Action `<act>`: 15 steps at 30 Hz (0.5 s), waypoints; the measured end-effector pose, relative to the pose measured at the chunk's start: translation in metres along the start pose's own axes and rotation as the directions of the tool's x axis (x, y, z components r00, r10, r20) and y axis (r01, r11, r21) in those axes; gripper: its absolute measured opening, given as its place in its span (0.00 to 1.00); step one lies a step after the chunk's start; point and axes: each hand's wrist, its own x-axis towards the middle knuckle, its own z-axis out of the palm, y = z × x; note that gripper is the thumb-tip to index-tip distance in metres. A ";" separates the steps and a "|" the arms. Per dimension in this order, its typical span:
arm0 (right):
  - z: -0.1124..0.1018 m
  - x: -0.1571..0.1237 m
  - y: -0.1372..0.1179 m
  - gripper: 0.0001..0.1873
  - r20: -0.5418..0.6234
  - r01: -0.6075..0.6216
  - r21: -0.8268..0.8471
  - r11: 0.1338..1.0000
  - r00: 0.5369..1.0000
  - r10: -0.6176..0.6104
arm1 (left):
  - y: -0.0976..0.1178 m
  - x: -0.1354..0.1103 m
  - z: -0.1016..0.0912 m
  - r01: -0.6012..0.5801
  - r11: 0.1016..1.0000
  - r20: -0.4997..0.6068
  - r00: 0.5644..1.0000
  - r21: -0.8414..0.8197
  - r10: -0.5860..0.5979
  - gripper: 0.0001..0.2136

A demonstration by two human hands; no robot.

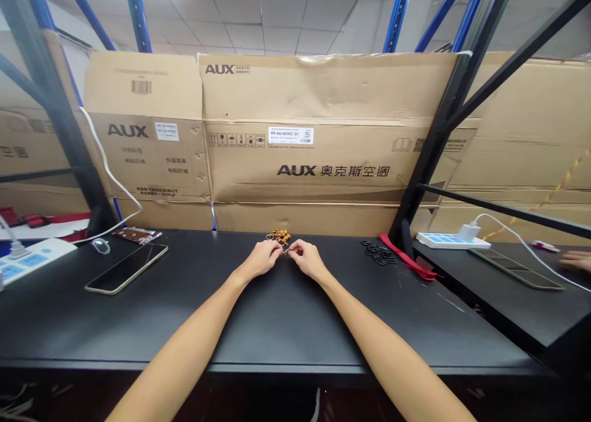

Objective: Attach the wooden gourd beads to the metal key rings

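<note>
Head view: my left hand and right hand pinch a tiny piece by orange beads, seemingly mid-adjustment; next calls for steadiness.

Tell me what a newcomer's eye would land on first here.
Probably the big AUX cardboard, standing along the back of the black table. Next, the two hands, fingertips close together at the centre, just in front of small orange pieces. Right of them, a red strap lies beside black loops.

Matt cardbd panels, smooth blk tabletop, glossy phone scrn, red cloth strap
</note>
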 end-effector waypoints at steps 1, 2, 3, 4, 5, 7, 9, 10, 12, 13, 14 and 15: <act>-0.001 0.000 0.000 0.05 -0.008 -0.004 -0.005 1.000 1.000 0.004 | 0.000 -0.001 -0.001 -0.019 0.999 0.016 1.000 0.028 0.018 0.11; -0.002 0.000 0.000 0.06 -0.012 -0.009 -0.013 1.000 1.000 0.008 | 0.001 -0.001 -0.001 -0.036 0.998 0.032 0.999 0.056 0.034 0.10; -0.003 0.000 0.000 0.06 -0.015 -0.014 -0.024 1.000 1.000 0.014 | 0.002 -0.002 -0.002 -0.050 0.996 0.049 0.998 0.081 0.046 0.09; -0.003 0.000 0.000 0.07 -0.015 -0.020 -0.035 0.999 1.000 0.019 | 0.003 -0.003 -0.002 -0.062 0.993 0.067 0.996 0.099 0.055 0.08; -0.003 0.000 0.000 0.07 -0.012 -0.024 -0.047 0.999 1.000 0.024 | 0.005 -0.003 -0.003 -0.072 0.991 0.087 0.994 0.113 0.062 0.07; -0.004 -0.001 0.001 0.08 0.015 -0.017 -0.056 0.998 1.000 0.018 | 0.007 -0.004 -0.004 -0.091 0.985 0.108 0.991 0.144 0.076 0.06; -0.003 -0.001 0.001 0.08 0.072 0.014 -0.042 0.999 0.997 -0.011 | 0.009 -0.005 -0.006 -0.100 0.978 0.097 0.992 0.185 0.083 0.07; -0.002 -0.001 0.001 0.08 0.107 0.034 -0.029 0.999 0.994 -0.030 | 0.010 -0.005 -0.007 -0.096 0.975 0.084 0.993 0.202 0.081 0.07; -0.001 -0.001 0.001 0.09 0.172 0.066 0.001 0.998 0.983 -0.065 | 0.010 -0.006 -0.007 -0.080 0.973 0.052 0.996 0.218 0.070 0.08; -0.001 -0.001 0.001 0.09 0.197 0.074 0.012 0.997 0.978 -0.075 | 0.010 -0.006 -0.007 -0.074 0.973 0.042 0.997 0.216 0.067 0.09; 0.000 -0.001 0.002 0.08 0.214 0.078 0.016 0.997 0.974 -0.080 | 0.009 -0.006 -0.007 -0.070 0.975 0.036 0.997 0.212 0.064 0.09; 0.001 -0.001 0.002 0.08 0.217 0.080 0.015 0.997 0.973 -0.082 | 0.009 -0.006 -0.007 -0.066 0.976 0.033 0.998 0.207 0.060 0.09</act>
